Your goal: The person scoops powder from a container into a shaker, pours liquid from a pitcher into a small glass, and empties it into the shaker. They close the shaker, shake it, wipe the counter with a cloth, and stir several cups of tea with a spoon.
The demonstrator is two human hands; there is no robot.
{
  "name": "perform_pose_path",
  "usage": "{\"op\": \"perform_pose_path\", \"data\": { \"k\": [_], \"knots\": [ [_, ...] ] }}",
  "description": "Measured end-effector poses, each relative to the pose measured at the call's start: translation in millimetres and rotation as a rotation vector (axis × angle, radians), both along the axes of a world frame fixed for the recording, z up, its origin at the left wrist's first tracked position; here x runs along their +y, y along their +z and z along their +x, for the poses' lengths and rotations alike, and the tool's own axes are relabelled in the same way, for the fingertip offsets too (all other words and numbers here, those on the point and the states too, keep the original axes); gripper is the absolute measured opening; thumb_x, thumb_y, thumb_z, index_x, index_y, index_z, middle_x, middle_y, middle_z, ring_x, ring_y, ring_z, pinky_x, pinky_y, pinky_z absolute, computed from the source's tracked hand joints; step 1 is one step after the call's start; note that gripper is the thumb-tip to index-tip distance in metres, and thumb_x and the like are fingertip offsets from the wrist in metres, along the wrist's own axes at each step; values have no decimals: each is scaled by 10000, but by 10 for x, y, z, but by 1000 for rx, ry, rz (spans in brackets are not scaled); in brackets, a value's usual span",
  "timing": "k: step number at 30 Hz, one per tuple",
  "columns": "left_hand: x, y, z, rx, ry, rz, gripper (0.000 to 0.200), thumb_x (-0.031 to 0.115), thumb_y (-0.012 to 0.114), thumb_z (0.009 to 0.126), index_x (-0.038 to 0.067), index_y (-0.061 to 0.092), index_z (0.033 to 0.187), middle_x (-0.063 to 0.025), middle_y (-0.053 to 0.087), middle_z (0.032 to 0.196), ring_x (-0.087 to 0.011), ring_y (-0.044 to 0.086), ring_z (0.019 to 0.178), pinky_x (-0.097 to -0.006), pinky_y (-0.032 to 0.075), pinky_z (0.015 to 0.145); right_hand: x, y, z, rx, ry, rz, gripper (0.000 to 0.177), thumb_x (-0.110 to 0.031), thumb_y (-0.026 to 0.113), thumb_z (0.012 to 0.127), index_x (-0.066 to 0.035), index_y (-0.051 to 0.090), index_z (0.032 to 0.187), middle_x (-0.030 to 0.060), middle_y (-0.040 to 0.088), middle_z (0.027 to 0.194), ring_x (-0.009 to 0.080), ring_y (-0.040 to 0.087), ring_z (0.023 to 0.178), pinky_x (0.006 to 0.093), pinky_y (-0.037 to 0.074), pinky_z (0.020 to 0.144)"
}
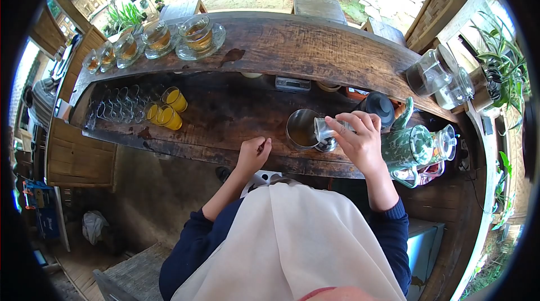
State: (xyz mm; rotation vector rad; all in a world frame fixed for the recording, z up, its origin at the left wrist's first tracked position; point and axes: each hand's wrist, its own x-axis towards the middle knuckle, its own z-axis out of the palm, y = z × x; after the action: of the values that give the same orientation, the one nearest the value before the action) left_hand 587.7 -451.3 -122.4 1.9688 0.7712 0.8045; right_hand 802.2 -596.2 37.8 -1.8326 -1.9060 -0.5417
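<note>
Between the fingers and thumb of my right hand (360, 141) is a small glass (322, 129), tipped on its side over the rim of a metal pot (292, 127). Brownish liquid shows in the pot, which stands on the lower wooden counter. My left hand (253, 155) is curled into a loose fist by the counter's front edge, left of the pot. Just right of my right hand stands a green speckled enamel teapot (408, 146).
Yellow drinks (164, 116) and rows of upturned glasses (121, 104) stand at the left. Cups of tea on saucers (198, 34) line the raised shelf (304, 37). Lidded jars (433, 70) sit at its right end. A digital scale (292, 84) and dark canister (378, 107) lie behind the pot.
</note>
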Motion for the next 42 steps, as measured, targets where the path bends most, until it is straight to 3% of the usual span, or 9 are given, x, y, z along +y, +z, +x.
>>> {"op": "perform_pose_path", "data": {
  "k": [4,10,13,16,22,23,28,32,42],
  "knots": [
    [0,-8,3,-4,7,4,275,105,577,868,-29,517,636,-124,516,535,-146,444,438,-293,348,445,-28,-110,4,194,-53,-1,468,-118,746,649,-164,649,1105,-20,606,970,187,554,898,358,355,823],
    [7,-59,-8,18,-3,8,268,104,572,873,-33,530,646,-112,548,547,-127,468,450,-278,362,449,-221,-473,-36,437,-131,86,442,-96,756,670,-59,583,1075,54,628,959,246,594,898,353,385,877],
    [20,-81,10,-30,4,5,277,104,590,855,-34,489,638,-159,465,531,-217,422,421,-322,335,430,-304,-745,-133,887,-121,304,433,-52,769,680,-16,554,1054,121,645,947,224,637,870,330,495,758],
    [22,-104,-15,31,-16,45,268,109,570,878,-33,549,651,-97,575,557,-114,499,463,-265,377,451,-377,-838,-200,1012,-108,413,413,-11,735,738,23,484,1064,170,659,982,208,648,930,309,494,837],
    [-4,-49,3,20,-8,-3,295,111,564,886,-33,526,632,-86,562,537,-91,473,451,-250,348,435,-664,-1125,-102,984,-212,465,433,-2,724,755,25,446,1085,184,653,1009,201,639,953,313,491,849],
    [-13,-58,14,-7,-5,-16,287,106,571,874,-25,519,625,-104,528,525,-143,475,427,-275,356,429,-715,-1181,-85,988,-278,480,431,-10,724,760,28,453,1093,175,654,1008,197,641,943,308,493,840],
    [-21,-45,24,14,-10,-17,283,103,570,874,-21,526,623,-93,535,527,-130,475,428,-265,357,430,-869,-1415,35,1059,-483,479,417,-60,723,784,27,486,1116,148,652,999,173,644,901,280,502,796],
    [-17,-43,26,22,-15,-3,293,103,566,884,-24,527,623,-71,557,531,-75,447,442,-243,331,432,-873,-1524,96,1016,-529,482,405,-60,704,801,26,482,1128,147,649,1010,176,644,911,277,498,810],
    [-28,-42,34,16,-9,-12,285,93,570,881,-25,522,627,-71,561,542,-79,452,447,-243,333,433,-842,-1526,112,1073,-546,441,392,-52,676,822,23,466,1145,158,649,1023,206,651,920,288,492,831]
  ]
}}
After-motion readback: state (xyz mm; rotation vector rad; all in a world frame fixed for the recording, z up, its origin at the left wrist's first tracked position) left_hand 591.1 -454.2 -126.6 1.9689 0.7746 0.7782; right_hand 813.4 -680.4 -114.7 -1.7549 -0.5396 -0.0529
